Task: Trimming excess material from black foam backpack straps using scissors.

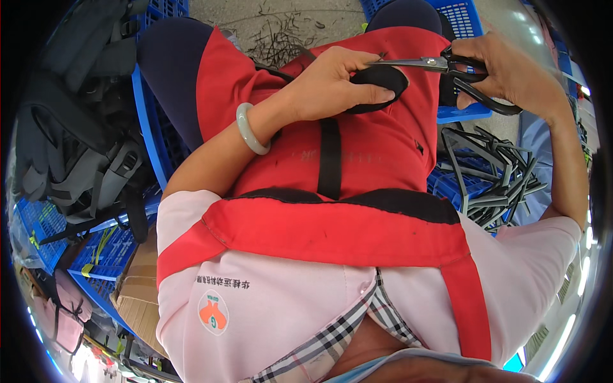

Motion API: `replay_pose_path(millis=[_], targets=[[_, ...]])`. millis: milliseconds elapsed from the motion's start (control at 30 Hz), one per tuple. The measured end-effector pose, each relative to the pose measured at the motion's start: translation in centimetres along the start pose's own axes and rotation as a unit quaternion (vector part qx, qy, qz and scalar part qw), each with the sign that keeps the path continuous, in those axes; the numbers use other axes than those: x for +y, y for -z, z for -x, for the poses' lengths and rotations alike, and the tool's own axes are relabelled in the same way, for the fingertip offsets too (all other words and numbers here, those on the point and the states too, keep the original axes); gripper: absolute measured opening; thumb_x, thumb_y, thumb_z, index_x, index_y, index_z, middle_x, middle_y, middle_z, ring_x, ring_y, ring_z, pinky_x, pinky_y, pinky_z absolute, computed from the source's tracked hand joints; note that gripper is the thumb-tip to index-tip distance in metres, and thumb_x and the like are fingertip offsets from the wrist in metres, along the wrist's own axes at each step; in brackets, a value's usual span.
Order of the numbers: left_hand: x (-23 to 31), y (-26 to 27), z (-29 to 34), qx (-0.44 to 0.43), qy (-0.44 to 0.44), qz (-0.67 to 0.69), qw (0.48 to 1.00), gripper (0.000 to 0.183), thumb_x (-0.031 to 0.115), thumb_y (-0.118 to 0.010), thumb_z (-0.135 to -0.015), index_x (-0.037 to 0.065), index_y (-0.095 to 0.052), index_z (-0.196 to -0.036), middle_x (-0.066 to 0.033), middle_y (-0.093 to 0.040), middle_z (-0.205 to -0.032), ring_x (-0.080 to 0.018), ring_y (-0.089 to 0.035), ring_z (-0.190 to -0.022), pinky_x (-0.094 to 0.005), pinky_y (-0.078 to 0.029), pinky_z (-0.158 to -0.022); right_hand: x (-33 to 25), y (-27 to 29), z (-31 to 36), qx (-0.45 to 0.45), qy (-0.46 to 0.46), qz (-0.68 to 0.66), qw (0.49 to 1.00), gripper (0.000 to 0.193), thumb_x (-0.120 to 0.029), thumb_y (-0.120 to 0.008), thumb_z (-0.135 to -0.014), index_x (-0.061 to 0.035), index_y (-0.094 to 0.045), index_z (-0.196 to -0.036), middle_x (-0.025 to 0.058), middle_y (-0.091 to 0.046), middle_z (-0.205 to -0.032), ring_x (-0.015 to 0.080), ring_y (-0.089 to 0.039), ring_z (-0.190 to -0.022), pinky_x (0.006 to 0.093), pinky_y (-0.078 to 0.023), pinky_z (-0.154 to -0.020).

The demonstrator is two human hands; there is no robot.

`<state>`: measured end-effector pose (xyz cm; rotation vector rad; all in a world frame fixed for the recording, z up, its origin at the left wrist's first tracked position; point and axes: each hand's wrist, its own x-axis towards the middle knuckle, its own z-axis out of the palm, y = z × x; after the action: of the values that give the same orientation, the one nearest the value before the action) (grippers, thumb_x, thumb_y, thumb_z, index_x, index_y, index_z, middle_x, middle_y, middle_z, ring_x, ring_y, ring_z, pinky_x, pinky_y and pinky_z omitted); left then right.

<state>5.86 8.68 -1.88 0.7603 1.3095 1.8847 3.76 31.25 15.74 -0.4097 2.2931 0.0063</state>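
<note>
Over my lap, my left hand (341,86) is closed on a black padded fabric piece (387,78), its thumb lying on top. In my right hand (514,73) is a pair of scissors (434,63) with black handles, the fingers in the loops. The metal blades point left across the top of the black piece. Their tips end close to the left thumb and forefinger; whether they touch a thread or the fabric edge is too small to tell. Beneath both hands lies the red apron (274,166) over my legs.
Dark grey strapped bags (76,147) are heaped on the left by a blue crate (148,127). Grey strips (491,179) fill another blue crate on the right. Black scraps (274,41) litter the floor ahead. A cardboard box (140,287) stands at the lower left.
</note>
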Motion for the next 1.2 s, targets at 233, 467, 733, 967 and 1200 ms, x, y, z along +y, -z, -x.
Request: replay_pose_path(millis=[233, 467, 733, 967, 1200], targets=[[-0.1, -0.2, -0.1, 0.014, 0.026, 0.014, 0.999, 0.021, 0.006, -0.068, -0.085, 0.001, -0.068, -0.105, 0.0043, -0.062, -0.083, -0.0031, -0.052, -0.077, -0.0179, -0.041, -0.069, -2.7, 1.4, 0.6, 0.020, -0.028, 0.024, 0.999, 0.060, -0.029, -0.087, -0.055, -0.0003, -0.052, -0.095, 0.0096, -0.041, -0.066, 0.0261, -0.040, -0.061, 0.0376, -0.033, -0.057], [-0.1, -0.6, -0.1, 0.025, -0.013, 0.034, 0.999, 0.017, 0.010, -0.070, -0.084, 0.001, -0.069, -0.098, 0.0052, -0.059, -0.077, -0.0022, -0.050, -0.070, -0.0189, -0.041, -0.062, -1.6, 1.1, 0.7, 0.000, -0.027, 0.027, 0.999, 0.068, -0.037, -0.087, -0.051, -0.0016, -0.053, -0.098, 0.0103, -0.041, -0.066, 0.0275, -0.040, -0.061, 0.0391, -0.032, -0.058], [-0.8, -0.1, -0.3, 0.025, -0.005, 0.033, 0.999, 0.019, 0.010, -0.070, -0.084, 0.001, -0.068, -0.101, 0.0052, -0.059, -0.077, -0.0022, -0.050, -0.069, -0.0186, -0.041, -0.062, -1.8, 0.8, 0.6, 0.055, 0.047, 0.074, 0.995, 0.072, -0.044, -0.086, -0.052, -0.0040, -0.053, -0.103, 0.0107, -0.045, -0.067, 0.0283, -0.043, -0.063, 0.0394, -0.035, -0.061], [-0.6, -0.2, -0.1, 0.024, 0.010, 0.019, 0.999, 0.020, 0.010, -0.070, -0.084, 0.001, -0.068, -0.101, 0.0050, -0.059, -0.077, -0.0023, -0.050, -0.069, -0.0190, -0.042, -0.062, -2.0, 1.1, 0.4, 0.032, 0.006, 0.032, 0.999, 0.066, -0.041, -0.085, -0.053, -0.0014, -0.054, -0.096, 0.0107, -0.045, -0.067, 0.0275, -0.042, -0.060, 0.0385, -0.035, -0.057], [-0.6, -0.5, -0.2, 0.019, -0.001, 0.024, 1.000, 0.020, 0.011, -0.071, -0.084, 0.001, -0.068, -0.101, 0.0047, -0.060, -0.077, -0.0022, -0.050, -0.067, -0.0188, -0.041, -0.061, -1.6, 1.9, -0.2, -0.014, -0.001, 0.066, 0.998, 0.061, -0.041, -0.086, -0.054, 0.0010, -0.054, -0.085, 0.0101, -0.040, -0.064, 0.0252, -0.041, -0.058, 0.0378, -0.033, -0.055]])
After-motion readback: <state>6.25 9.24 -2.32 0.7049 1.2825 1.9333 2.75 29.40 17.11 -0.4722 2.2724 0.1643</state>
